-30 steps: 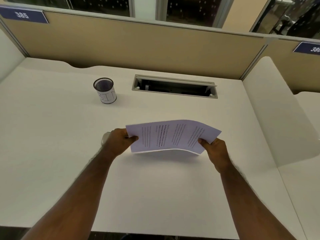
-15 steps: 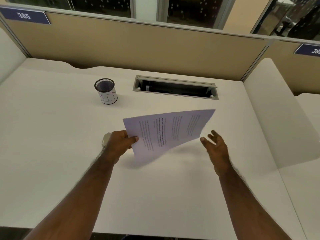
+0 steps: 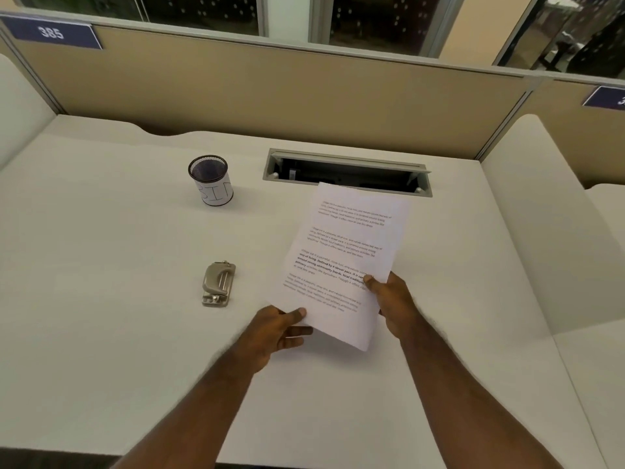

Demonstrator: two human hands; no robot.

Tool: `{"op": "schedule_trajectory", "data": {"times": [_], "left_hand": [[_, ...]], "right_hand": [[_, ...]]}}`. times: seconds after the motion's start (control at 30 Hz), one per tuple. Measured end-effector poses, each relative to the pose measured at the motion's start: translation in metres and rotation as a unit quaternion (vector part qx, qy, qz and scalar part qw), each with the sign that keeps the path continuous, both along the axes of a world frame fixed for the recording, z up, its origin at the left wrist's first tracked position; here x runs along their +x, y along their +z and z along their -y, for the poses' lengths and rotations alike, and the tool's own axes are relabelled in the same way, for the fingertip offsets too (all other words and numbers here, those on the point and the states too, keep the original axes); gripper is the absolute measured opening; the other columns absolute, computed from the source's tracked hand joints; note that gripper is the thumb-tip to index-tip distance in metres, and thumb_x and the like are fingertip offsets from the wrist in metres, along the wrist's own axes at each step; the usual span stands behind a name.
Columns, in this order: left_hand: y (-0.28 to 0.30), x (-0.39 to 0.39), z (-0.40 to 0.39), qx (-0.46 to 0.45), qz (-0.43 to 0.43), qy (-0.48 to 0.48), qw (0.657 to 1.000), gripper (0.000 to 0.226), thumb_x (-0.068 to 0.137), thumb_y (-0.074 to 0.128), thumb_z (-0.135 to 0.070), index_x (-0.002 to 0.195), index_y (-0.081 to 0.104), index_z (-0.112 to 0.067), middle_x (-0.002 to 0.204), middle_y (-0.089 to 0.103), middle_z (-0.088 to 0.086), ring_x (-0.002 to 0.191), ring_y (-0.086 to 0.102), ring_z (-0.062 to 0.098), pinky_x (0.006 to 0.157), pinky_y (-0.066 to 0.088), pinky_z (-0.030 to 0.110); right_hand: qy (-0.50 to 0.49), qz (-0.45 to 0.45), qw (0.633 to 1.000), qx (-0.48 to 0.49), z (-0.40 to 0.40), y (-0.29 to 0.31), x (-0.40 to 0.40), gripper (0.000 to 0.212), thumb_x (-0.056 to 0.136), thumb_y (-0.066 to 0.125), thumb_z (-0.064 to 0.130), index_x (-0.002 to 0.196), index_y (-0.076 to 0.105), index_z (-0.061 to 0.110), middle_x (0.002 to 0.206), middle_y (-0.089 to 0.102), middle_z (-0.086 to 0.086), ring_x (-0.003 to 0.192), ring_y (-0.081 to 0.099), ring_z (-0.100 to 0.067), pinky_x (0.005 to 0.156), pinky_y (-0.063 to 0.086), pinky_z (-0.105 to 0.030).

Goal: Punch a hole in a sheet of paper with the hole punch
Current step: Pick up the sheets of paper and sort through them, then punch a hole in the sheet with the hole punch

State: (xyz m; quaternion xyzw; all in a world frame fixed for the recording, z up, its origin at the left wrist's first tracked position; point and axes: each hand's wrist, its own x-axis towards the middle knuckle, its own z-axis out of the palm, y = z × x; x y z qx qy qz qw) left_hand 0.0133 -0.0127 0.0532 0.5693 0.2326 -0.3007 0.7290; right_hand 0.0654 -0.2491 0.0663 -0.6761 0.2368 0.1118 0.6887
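Observation:
A white sheet of paper with printed text is held above the desk, turned lengthwise away from me. My left hand pinches its near left corner, thumb on top. My right hand grips its right edge near the bottom. A small silver hole punch lies on the white desk to the left of the paper, apart from both hands.
A black mesh cup with a white label stands at the back left. A cable slot is sunk into the desk behind the paper. Beige partition panels wall the back, and a white divider bounds the right.
The sheet has been turned from sideways to lengthwise and shifted right. My right hand, which had let go, now grips it again. My left hand moved right, uncovering the hole punch.

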Motion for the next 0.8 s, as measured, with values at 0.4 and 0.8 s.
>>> {"op": "schedule_trajectory", "data": {"times": [0.4,0.8], "left_hand": [[-0.005,0.063,-0.128,0.557,0.087,0.067,0.823,0.047,0.083,0.061,-0.048,0.118,0.064,-0.017,0.120,0.063,0.011,0.113,0.060,0.033,0.094,0.047,0.040],[-0.018,0.080,-0.128,0.386,0.083,0.020,0.919,0.014,0.084,0.070,-0.012,0.071,0.064,-0.011,0.069,0.058,0.005,0.069,0.050,0.021,0.061,0.036,0.027]], "right_hand": [[0.015,-0.099,0.994,0.042,0.003,-0.045,-0.004,0.028,0.092,0.062,0.012,0.120,0.063,0.011,0.118,0.069,-0.014,0.110,0.065,-0.037,0.095,0.050,-0.059],[0.069,-0.090,0.993,0.033,0.002,-0.068,-0.001,0.027,0.088,0.069,0.017,0.114,0.067,0.015,0.112,0.074,-0.008,0.101,0.070,-0.031,0.085,0.057,-0.052]]}}
